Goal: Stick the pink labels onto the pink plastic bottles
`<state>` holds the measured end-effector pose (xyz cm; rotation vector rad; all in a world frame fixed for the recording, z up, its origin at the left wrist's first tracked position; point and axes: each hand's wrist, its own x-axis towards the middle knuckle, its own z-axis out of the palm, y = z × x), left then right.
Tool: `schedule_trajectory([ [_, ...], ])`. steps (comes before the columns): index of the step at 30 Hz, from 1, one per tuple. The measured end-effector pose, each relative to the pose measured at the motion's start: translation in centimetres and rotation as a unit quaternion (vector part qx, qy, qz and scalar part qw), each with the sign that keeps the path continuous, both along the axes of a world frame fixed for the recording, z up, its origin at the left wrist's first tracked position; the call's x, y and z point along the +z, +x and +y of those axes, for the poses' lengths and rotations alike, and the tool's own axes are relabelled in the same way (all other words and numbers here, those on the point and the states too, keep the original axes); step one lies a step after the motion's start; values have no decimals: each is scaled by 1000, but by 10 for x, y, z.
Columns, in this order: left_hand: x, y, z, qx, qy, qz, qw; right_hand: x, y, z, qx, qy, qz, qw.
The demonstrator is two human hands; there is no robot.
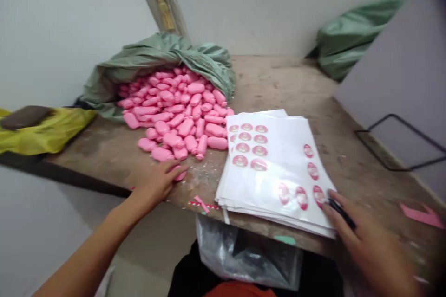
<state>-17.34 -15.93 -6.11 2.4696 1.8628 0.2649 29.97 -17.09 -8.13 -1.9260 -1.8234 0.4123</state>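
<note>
My left hand [162, 180] is closed on a small pink bottle [180, 174] at the front of the table, just below a heap of similar pink bottles [174, 116]. The heap spills from the open mouth of a green sack [139, 60]. My right hand [351, 222] grips a slim black tool [340, 211], its kind not clear, with the fingers blurred. The fingertips touch the right edge of a stack of white sticker sheets [268, 195], beside a pink oval sticker [318, 196]. More oval stickers lie in rows on the top sheet.
A yellow bag [69, 130] with a brown object [26, 117] on it sits at the left. Another green sack [351, 37] stands at the back right. A black wire frame [383, 167] and a pink scrap [421, 214] are at the right. Clear plastic [244, 250] hangs below the front edge.
</note>
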Motion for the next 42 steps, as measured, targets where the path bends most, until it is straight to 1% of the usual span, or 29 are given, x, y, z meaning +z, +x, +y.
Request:
schedule_trajectory([
  [3, -2, -6, 6, 11, 35, 22, 999, 10, 2, 2, -10, -54, -27, 998],
  [5, 3, 2, 7, 28, 63, 17, 997, 16, 8, 3, -46, -55, -12, 997],
  [6, 7, 11, 6, 43, 74, -9, 996, 17, 11, 4, -71, -43, 3, 997],
  [7, 12, 25, 5, 63, 76, -57, 993, 18, 14, 6, -92, -25, 28, 995],
  [8, 17, 44, 3, 81, 71, -125, 986, 18, 17, 8, -102, -10, 58, 993],
  [9, 23, 65, 2, 104, 53, -206, 971, 17, 18, 12, -102, 1, 86, 991],
  [10, 27, 89, 1, 105, 17, -301, 948, 16, 18, 15, -93, 3, 105, 990],
  [11, 29, 113, 0, 77, -27, -400, 913, 15, 17, 18, -79, 1, 115, 990],
  [12, 30, 136, 1, 50, -80, -471, 877, 14, 15, 20, -64, -5, 115, 991],
  [13, 30, 157, 2, 21, -119, -511, 851, 14, 12, 21, -52, -11, 101, 993],
  [14, 28, 175, 4, -5, -149, -529, 835, 15, 8, 20, -41, -17, 76, 996],
  [15, 24, 189, 5, -24, -170, -530, 830, 17, 4, 18, -33, -22, 43, 998],
  [16, 20, 198, 6, -37, -179, -520, 834, 19, 0, 15, -26, -28, 4, 999],
  [18, 12, 206, 7, -43, -180, -496, 848, 23, -6, 4, -8, -40, -75, 996],
  [21, 3, 204, 5, -16, -167, -482, 860, 25, -11, -14, 38, -36, -131, 990],
  [24, -1, 202, 0, 16, -163, -486, 859, 22, -8, -30, 69, -17, -135, 988],
  [26, -1, 204, -2, 32, -150, -480, 864, 20, -1, -34, 67, -22, -106, 992],
  [28, -1, 207, -4, 37, -124, -456, 881, 20, 8, -28, 43, -27, -55, 997],
  [30, -1, 210, -5, 11, -92, -417, 904, 22, 17, -10, 5, -15, 8, 1000],
  [31, -2, 211, -4, -25, -69, -396, 915, 24, 21, 3, -10, -5, 35, 999],
  [33, -5, 214, 0, -134, 0, -355, 925, 30, 25, 37, -20, 15, 65, 998],
  [35, -9, 219, 6, -256, 88, -305, 913, 37, 23, 78, -7, 31, 53, 998],
  [36, -11, 222, 9, -302, 139, -281, 900, 41, 20, 99, -1, 39, 43, 998],
  [37, -13, 226, 11, -329, 186, -256, 890, 44, 16, 120, 1, 47, 31, 998],
  [39, -20, 234, 15, -345, 256, -200, 880, 49, 4, 162, 11, 55, 5, 998],
  [40, -25, 238, 16, -338, 279, -175, 882, 51, -3, 182, 20, 58, -10, 998],
  [42, -37, 244, 17, -310, 319, -158, 881, 53, -19, 218, 42, 54, -39, 997],
])
